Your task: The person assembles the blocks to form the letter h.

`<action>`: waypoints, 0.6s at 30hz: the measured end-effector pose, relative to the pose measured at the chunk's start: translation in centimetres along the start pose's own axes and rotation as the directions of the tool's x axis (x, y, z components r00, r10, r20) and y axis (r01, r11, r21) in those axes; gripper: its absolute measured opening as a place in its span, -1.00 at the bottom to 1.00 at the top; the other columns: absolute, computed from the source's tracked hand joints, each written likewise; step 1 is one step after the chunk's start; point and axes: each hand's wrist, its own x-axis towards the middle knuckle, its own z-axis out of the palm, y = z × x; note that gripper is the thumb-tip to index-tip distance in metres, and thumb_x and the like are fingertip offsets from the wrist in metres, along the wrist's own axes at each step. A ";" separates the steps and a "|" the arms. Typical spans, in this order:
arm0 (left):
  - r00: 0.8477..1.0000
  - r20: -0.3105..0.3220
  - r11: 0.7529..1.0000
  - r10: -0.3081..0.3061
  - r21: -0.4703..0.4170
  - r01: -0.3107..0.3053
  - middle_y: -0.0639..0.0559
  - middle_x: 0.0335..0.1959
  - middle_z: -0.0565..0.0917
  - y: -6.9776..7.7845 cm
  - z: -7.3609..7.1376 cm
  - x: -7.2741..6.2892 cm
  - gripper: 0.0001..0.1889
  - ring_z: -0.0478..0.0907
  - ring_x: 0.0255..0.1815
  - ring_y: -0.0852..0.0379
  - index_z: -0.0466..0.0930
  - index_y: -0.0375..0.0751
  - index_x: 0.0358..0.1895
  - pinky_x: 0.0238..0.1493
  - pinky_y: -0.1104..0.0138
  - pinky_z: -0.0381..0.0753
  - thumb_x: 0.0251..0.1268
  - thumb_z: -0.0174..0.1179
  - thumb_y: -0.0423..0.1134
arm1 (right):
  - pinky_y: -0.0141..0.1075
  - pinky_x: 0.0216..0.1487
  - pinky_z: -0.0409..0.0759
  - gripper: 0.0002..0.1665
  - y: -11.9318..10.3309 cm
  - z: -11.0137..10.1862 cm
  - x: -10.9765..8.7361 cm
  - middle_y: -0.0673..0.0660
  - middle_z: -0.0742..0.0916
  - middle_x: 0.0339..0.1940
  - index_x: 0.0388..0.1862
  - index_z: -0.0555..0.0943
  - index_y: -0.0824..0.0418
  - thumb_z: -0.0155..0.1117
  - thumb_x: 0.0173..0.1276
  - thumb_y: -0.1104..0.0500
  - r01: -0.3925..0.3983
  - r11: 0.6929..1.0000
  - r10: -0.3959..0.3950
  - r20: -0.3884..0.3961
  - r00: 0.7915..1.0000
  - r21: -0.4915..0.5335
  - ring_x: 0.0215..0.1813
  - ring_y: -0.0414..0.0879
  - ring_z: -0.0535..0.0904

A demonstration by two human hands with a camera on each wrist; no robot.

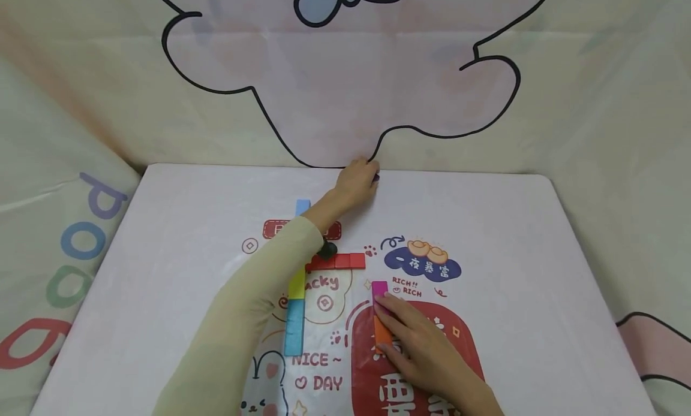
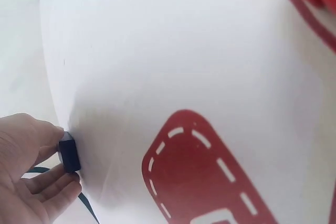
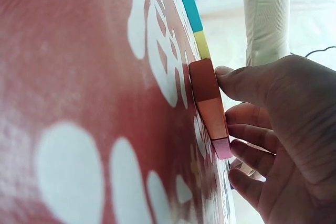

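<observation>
My left hand [image 1: 356, 183] reaches to the table's far edge and pinches a dark blue block [image 2: 69, 153] between thumb and fingers. Its light sleeve crosses over part of the block layout. Lower right, my right hand [image 1: 421, 341] rests its fingers along a magenta block [image 1: 379, 290] and an orange block [image 1: 382, 333] set end to end. In the right wrist view the thumb touches the orange end, while the other fingers lie beside the row. Left of it runs a column with a teal block [image 1: 294, 327], a yellow block [image 1: 296, 285] and a light blue block [image 1: 303, 207].
Red blocks [image 1: 349, 261] extend rightward from the column, partly hidden by the left arm, with a dark green piece [image 1: 327, 249] above them. The white table [image 1: 513, 254] carries printed pictures and lettering. A patterned curtain [image 1: 432, 92] hangs behind its far edge.
</observation>
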 end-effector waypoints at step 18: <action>0.998 0.060 1.000 0.011 0.014 -0.012 -0.10 -0.06 0.75 -0.2 -0.9 -1.1 -0.75 0.64 -0.08 0.02 0.71 -0.28 0.02 -0.01 0.21 0.68 0.53 0.23 -0.17 | -0.03 0.39 0.68 -0.09 0.1 0.0 0.0 -0.10 0.47 0.63 0.58 0.48 -0.01 0.56 0.29 -0.17 0.000 1.000 0.000 0.008 1.000 -0.004 0.59 -0.06 0.46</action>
